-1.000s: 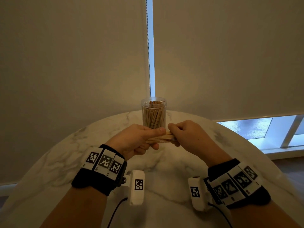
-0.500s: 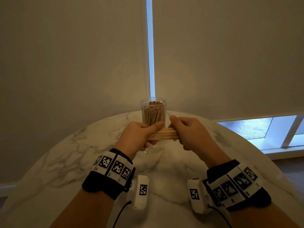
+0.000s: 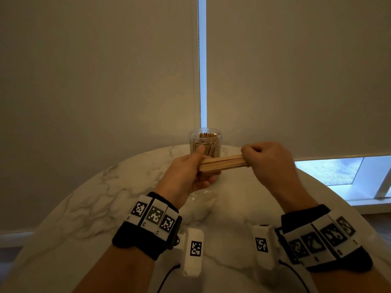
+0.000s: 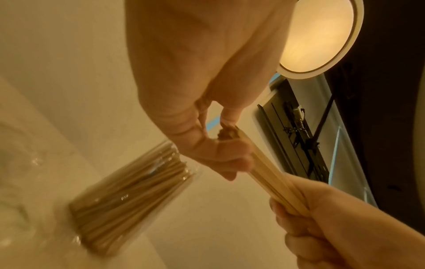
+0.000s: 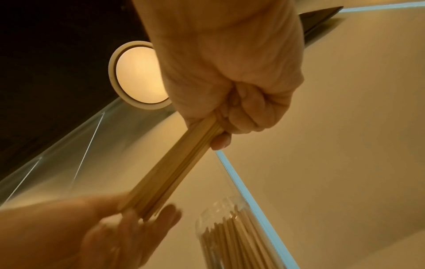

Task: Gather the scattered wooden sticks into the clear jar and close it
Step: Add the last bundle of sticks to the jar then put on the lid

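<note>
A bundle of flat wooden sticks (image 3: 222,162) (image 4: 269,176) (image 5: 174,167) lies roughly level above the table, held at both ends. My left hand (image 3: 190,172) (image 4: 207,138) grips its left end, thumb up along the sticks. My right hand (image 3: 266,163) (image 5: 232,94) closes in a fist round its right end. Just behind the bundle stands the clear jar (image 3: 205,144) (image 4: 128,196) (image 5: 234,234), open-topped and packed with upright sticks. No lid shows in any view.
The round white marble table (image 3: 105,208) carries the jar near its far edge. A drawn roller blind (image 3: 105,70) hangs close behind, with a bead chain (image 3: 198,60) at its gap. A window strip (image 3: 338,170) shows low on the right. A round ceiling lamp (image 4: 322,34) glows overhead.
Both hands have risen a little with the bundle. My right hand has slid rightwards to the bundle's end, so more of the sticks shows between the hands.
</note>
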